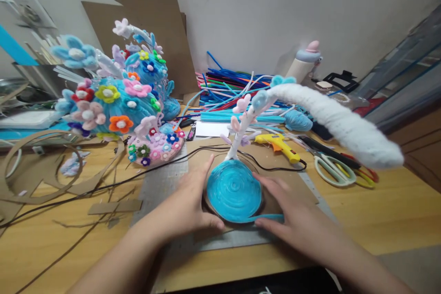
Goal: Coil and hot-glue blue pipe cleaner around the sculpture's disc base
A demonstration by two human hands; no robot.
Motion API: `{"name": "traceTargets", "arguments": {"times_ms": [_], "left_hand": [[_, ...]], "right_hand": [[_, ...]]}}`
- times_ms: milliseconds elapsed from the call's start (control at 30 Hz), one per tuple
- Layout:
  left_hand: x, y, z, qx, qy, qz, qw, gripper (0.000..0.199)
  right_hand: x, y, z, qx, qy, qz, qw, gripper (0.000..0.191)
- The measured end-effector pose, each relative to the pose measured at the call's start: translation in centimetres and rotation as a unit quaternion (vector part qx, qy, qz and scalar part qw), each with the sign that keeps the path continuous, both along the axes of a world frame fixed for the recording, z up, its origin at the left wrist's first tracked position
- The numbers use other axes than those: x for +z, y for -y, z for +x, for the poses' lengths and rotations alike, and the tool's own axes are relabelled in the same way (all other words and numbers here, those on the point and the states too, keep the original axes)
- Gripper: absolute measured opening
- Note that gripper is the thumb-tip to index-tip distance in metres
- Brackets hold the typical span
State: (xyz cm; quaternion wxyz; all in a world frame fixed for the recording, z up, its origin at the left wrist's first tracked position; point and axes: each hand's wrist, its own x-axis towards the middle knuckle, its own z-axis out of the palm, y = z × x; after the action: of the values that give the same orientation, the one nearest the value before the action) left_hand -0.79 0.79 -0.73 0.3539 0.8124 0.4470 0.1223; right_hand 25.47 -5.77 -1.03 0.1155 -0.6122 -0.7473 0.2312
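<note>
A round blue base (234,190), covered with coiled pipe cleaner, lies on cardboard in front of me. A white wrapped stem (237,142) rises behind it, bearing small pink, lilac and blue flowers, and arches right into a thick white end (344,121). My left hand (193,197) holds the base's left edge, thumb at the front and fingers behind. Around the right edge curves my right hand (284,200), its fingertips on the rim and its thumb by the loose blue pipe cleaner (272,217) that leaves the coil at the front.
A yellow glue gun (279,147) and scissors (334,170) lie to the right. Its black cable (120,177) runs across the table. A flower-covered blue piece (120,105) stands left, near cardboard rings (37,200). Pipe cleaners (230,85) and a bottle (303,64) are behind.
</note>
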Motion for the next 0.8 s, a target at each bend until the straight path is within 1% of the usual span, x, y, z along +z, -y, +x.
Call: {"name": "traceTargets", "arguments": {"times_ms": [67, 133, 300, 400, 500, 667, 733, 800], "left_hand": [[-0.2, 0.3, 0.1, 0.005, -0.005, -0.003, 1.0, 0.13], [-0.5, 0.4, 0.2, 0.001, -0.012, 0.003, 1.0, 0.124], [-0.5, 0.3, 0.3, -0.006, -0.033, 0.008, 0.999, 0.088], [-0.6, 0.1, 0.3, -0.001, -0.06, 0.012, 0.998, 0.075], [-0.9, -0.1, 0.3, 0.006, -0.087, 0.027, 0.996, 0.07], [-1.2, -0.1, 0.4, 0.036, -0.088, 0.069, 0.993, 0.08], [-1.0, -0.2, 0.4, 0.036, -0.081, 0.065, 0.994, 0.079], [-0.7, -0.4, 0.1, 0.039, -0.075, 0.045, 0.995, 0.071]], "right_hand": [[0.0, -0.1, 0.0, 0.001, -0.002, -0.002, 1.0, 0.075], [-0.1, -0.2, 0.0, 0.004, -0.01, 0.001, 1.0, 0.073], [-0.6, -0.1, 0.3, -0.005, -0.03, 0.0, 1.0, 0.071], [-0.9, -0.1, 0.4, -0.004, -0.029, -0.009, 1.0, 0.074], [-1.0, -0.2, 0.2, -0.001, -0.031, -0.008, 0.999, 0.073], [-0.8, -0.4, -0.1, -0.005, -0.037, -0.001, 0.999, 0.07], [-0.6, -0.5, -0.1, -0.006, -0.036, -0.005, 0.999, 0.069], [-0.6, -0.5, 0.0, -0.004, -0.036, -0.004, 0.999, 0.071]]}}
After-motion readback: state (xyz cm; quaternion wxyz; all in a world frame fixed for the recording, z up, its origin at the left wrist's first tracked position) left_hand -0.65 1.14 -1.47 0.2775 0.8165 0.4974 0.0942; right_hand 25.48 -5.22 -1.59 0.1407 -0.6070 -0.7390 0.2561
